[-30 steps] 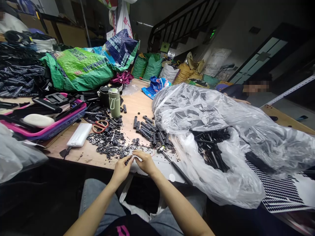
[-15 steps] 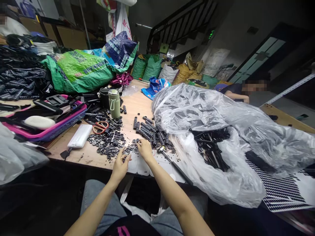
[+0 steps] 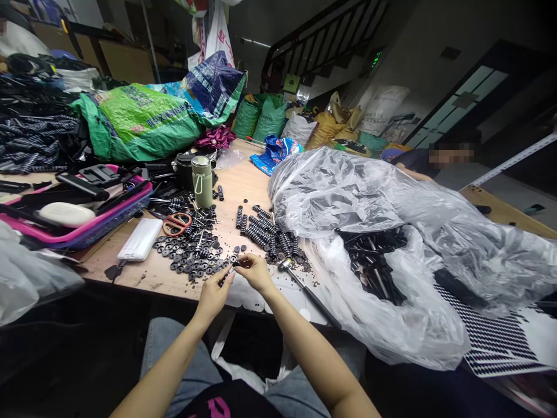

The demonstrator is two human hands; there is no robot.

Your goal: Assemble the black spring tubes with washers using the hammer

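Note:
Near the table's front edge my left hand (image 3: 212,297) is closed around a small black-and-white patterned cylinder (image 3: 225,276), mostly covered by the fingers. My right hand (image 3: 256,273) pinches a small black round cap (image 3: 236,264) at the cylinder's upper end. Whether the two parts are joined I cannot tell. To the left of the hands lie several black round caps (image 3: 191,261) in a loose spread. Beyond my right hand is a heap of patterned cylinders (image 3: 261,229). A hammer (image 3: 308,291) with a dark handle rests to the right.
Scissors (image 3: 177,223), a white power bank (image 3: 140,240) and a green flask (image 3: 202,183) stand or lie at left, beside a pink basket (image 3: 73,235). Clear plastic bags (image 3: 339,191) with black parts cover the right side. Another person (image 3: 418,162) sits beyond them.
My right hand has moved left and toward me, from the loose caps to the cylinder. My left hand has risen slightly, and the two hands now meet.

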